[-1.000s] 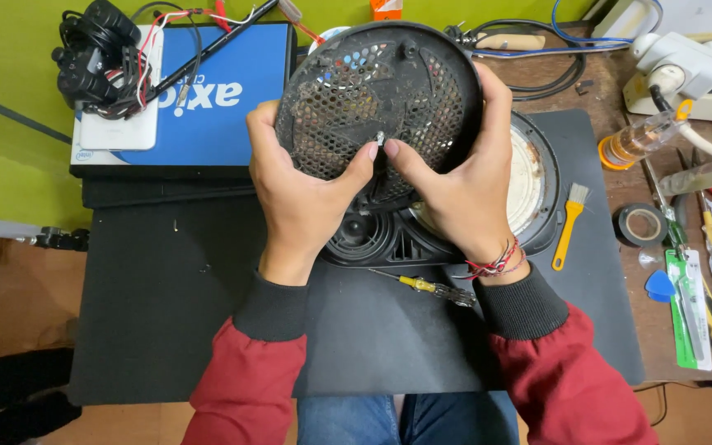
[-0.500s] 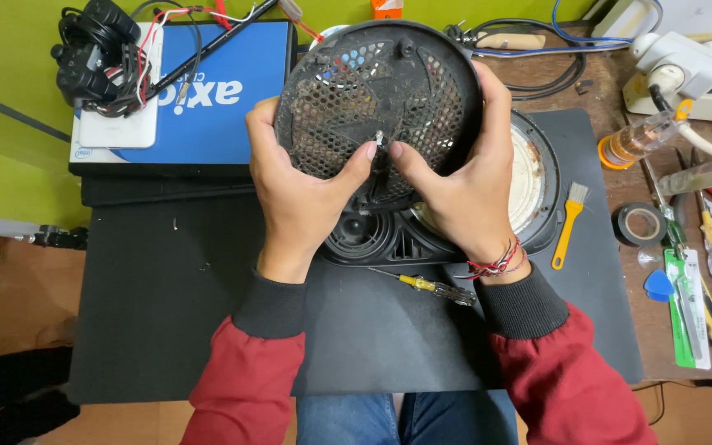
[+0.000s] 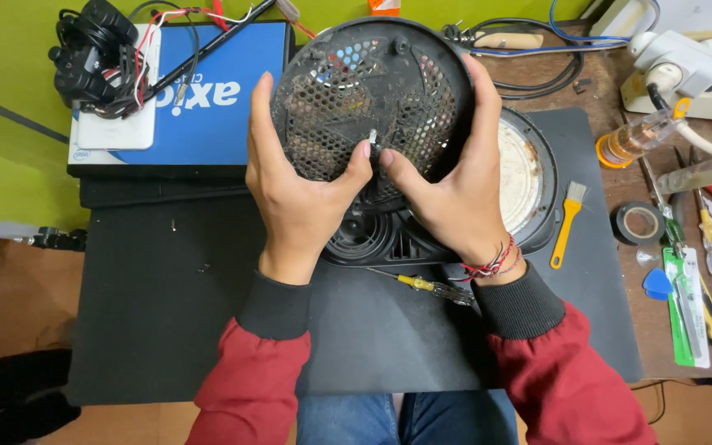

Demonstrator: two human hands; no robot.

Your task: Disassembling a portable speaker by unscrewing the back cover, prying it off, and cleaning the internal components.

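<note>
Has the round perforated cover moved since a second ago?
No. The round perforated cover keeps its place against the blue box and yellow brush.

Flat blue box [image 3: 208, 107], upper left

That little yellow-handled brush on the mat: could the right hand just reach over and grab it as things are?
Probably not right away: the right hand is gripping the round perforated cover together with the left hand. The brush itself lies uncovered close beside it.
</note>
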